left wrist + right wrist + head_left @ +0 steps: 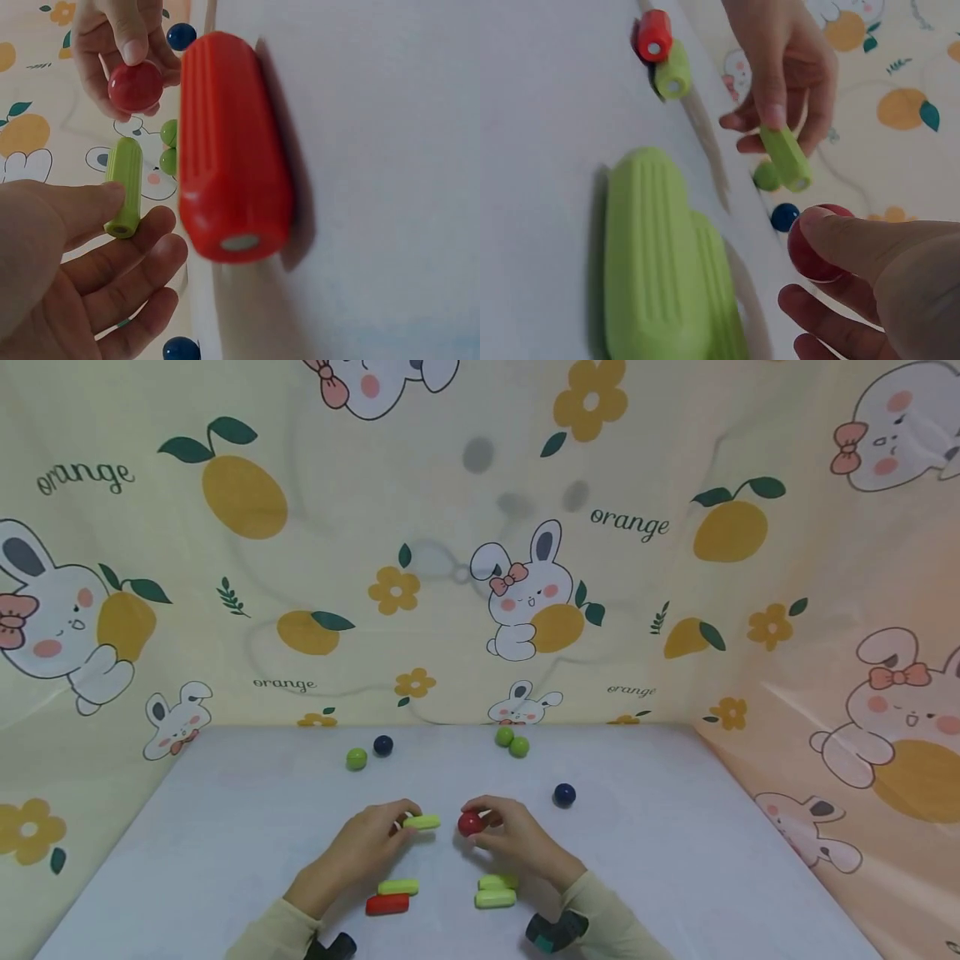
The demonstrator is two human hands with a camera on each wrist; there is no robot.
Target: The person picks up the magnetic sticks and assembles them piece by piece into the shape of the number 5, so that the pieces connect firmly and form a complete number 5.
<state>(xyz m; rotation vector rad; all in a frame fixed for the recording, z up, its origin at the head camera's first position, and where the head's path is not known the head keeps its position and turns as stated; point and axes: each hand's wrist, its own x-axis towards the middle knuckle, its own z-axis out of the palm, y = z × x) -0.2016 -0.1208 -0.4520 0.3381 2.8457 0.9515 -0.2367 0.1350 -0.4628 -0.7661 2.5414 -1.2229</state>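
Between the thumb and fingertips of my left hand I pinch one end of a yellow-green magnetic rod; its free end points right. A round metal spot shows on the rod's end in the right wrist view. My right hand holds a glossy red ball by thumb and fingers, with a small gap between ball and rod. Below the left hand lie another yellow-green rod and a red rod, side by side. Two yellow-green rods lie together below the right hand.
Farther back on the white table sit a green ball and a dark blue ball at left. Two green balls stand right of centre, and another dark blue ball is nearer. A printed cloth rises behind.
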